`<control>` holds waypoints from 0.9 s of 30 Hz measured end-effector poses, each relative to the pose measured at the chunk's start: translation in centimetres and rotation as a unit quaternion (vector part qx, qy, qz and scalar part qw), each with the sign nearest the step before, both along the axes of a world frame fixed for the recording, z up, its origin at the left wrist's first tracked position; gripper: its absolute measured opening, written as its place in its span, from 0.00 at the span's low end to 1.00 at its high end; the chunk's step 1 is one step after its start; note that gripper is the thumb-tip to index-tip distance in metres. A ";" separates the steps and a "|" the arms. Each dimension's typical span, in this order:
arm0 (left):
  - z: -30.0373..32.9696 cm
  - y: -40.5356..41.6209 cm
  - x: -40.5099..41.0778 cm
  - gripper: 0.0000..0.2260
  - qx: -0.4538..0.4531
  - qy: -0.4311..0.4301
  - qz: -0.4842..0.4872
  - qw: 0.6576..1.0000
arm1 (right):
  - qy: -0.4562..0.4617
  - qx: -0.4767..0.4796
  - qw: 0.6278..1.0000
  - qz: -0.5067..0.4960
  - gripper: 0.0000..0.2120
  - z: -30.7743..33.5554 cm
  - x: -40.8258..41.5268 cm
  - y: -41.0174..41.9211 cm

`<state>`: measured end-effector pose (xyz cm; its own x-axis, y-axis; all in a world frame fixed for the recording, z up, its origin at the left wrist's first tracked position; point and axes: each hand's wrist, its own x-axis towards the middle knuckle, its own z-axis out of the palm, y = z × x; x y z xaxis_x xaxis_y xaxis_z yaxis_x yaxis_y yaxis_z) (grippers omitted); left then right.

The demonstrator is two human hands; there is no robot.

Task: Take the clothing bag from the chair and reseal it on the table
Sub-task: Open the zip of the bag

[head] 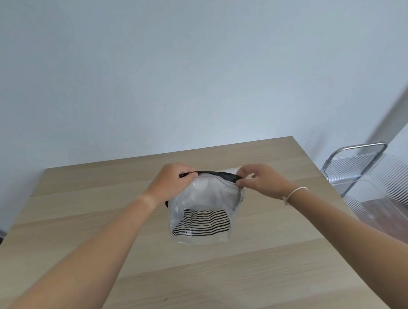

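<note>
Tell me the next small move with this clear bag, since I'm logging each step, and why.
Probably draw the right hand along the black zipper strip toward the left hand. The clear plastic clothing bag already lies on the light wooden table, each hand pinches one end of its top, and the mouth looks bowed open.

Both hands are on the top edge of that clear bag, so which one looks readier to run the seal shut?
Probably the left hand: it pinches the dark closure strip at its left end, as if on a slider, though I cannot make one out. The right hand pinches the clothing bag at the other end, anchoring it.
</note>
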<state>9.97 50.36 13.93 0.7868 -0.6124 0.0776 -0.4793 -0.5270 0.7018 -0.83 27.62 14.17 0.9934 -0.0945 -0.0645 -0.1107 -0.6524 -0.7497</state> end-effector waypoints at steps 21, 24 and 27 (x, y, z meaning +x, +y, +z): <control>0.9 -2.0 -1.6 0.04 0.011 -0.073 -0.076 0.994 | -0.037 -0.194 0.979 -0.051 0.10 2.0 0.7 2.1; 1.2 -2.2 -1.6 0.04 -0.005 -0.088 -0.060 0.994 | -0.092 -0.195 0.970 -0.116 0.09 1.7 0.7 2.5; 1.6 -2.7 -1.8 0.05 -0.012 -0.110 -0.042 0.993 | -0.118 -0.170 0.967 -0.151 0.07 1.6 0.8 2.8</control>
<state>8.20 47.71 15.57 0.6956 -0.6707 0.2574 -0.6637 -0.4626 0.5878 -0.04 30.40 15.79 0.9004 -0.3581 0.2472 -0.1860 -0.8303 -0.5254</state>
